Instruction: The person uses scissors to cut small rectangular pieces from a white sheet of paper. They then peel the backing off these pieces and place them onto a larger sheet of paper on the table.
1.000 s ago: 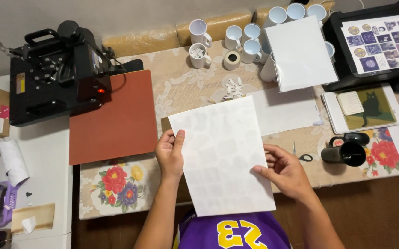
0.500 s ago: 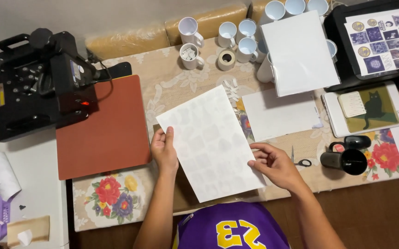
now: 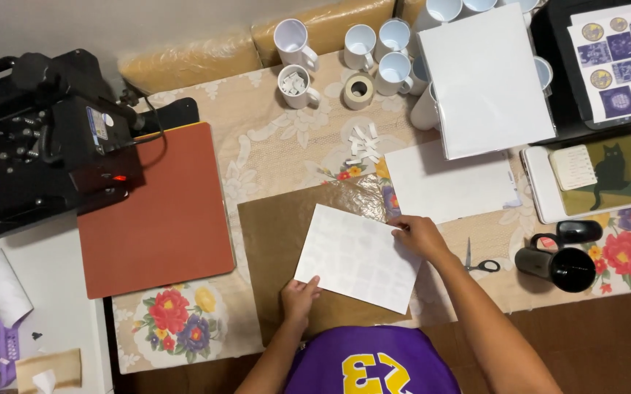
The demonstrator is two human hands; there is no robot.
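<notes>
Head view, looking down on a cluttered worktable [image 3: 293, 138] under a lace cloth; both hands are on 1 white sheet [image 3: 357, 257] that lies tilted on a brown sheet [image 3: 279, 241] at the table's near edge.

The left hand [image 3: 299, 299] is at the sheet's lower left corner; its fingers are curled and nearly closed, the thumb on top of the paper and the rest seemingly under the edge, so it pinches the corner. The right hand [image 3: 421, 235] is at the upper right corner; its fingers are bent and close together, the tips pressing or pinching that corner; whether any finger passes beneath the paper cannot be told.

To the left of the brown sheet lies a red-orange pad [image 3: 155, 211], touching the black heat press [image 3: 45, 138] at its far side; beyond the white sheet stand white mugs [image 3: 363, 47] and a roll of tape [image 3: 359, 90]; small white paper strips [image 3: 363, 146] lie between them and the sheet. Right of the right forearm lie scissors [image 3: 479, 261]; further right lies a black mug [image 3: 559, 266] on its side.
</notes>
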